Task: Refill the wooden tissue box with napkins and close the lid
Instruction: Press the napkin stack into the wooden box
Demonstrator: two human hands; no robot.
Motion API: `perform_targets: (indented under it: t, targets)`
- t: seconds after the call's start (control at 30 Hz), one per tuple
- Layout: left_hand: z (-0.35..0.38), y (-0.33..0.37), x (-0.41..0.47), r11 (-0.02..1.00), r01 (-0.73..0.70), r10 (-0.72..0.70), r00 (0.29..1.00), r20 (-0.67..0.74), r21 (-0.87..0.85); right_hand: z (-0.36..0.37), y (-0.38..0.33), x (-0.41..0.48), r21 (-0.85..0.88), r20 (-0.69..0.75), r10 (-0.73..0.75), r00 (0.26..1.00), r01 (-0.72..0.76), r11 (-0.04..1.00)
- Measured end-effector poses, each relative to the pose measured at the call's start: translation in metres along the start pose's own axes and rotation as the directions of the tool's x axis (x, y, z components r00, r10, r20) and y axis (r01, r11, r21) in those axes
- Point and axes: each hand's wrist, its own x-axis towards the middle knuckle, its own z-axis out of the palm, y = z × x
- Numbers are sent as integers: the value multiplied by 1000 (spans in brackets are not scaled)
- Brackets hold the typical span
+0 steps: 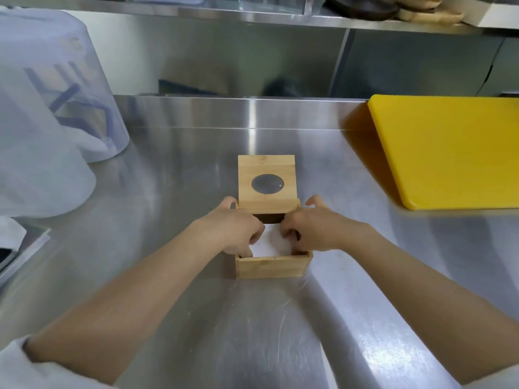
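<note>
A wooden tissue box (271, 266) stands on the steel counter in the middle of the head view. Its hinged lid (266, 167), with an oval hole, is swung up and back. White napkins (271, 244) lie inside the box. My left hand (236, 228) and my right hand (309, 227) both reach into the box from either side, fingers curled down onto the napkins. The far part of the box's inside is dark and partly hidden by my hands.
A yellow cutting board (449, 150) lies at the right. Translucent plastic containers (50, 108) stand at the left. The steel backsplash (252, 63) and a shelf (280, 12) rise behind the counter. A white cloth (11, 234) lies at the left edge.
</note>
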Motion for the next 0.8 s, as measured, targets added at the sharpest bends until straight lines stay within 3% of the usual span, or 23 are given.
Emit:
perform_targets:
  t: [0.1,0.2,0.27,0.33,0.4,0.47,0.67,0.8]
  targets:
    - [-12,-14,-8,958,3,3,1000,23,-288,-11,13,-8,310,-66,46,997,-23,951]
    - [-17,-23,-15,871,-78,-35,975,-220,-484,-8,26,-10,607,-228,226,947,-43,794]
    - [-12,-28,-16,781,-133,-180,888,-424,-610,2,32,-5,717,-307,387,870,-57,695]
    - [-3,-32,-12,651,-145,-390,778,-492,-745,11,34,0,859,-286,535,795,-36,511]
    - [7,-33,-8,475,-120,-560,722,-405,-871,16,34,5,959,-154,590,792,-25,283]
    - [15,-31,-5,309,-93,-605,749,-271,-947,21,34,9,985,-54,561,826,-49,166]
    - [21,-18,3,45,-99,-579,808,-107,-994,22,29,14,998,-5,511,860,-27,55]
    - [20,-16,8,-10,-106,-568,819,-82,-994,19,27,14,999,44,497,867,-32,-34]
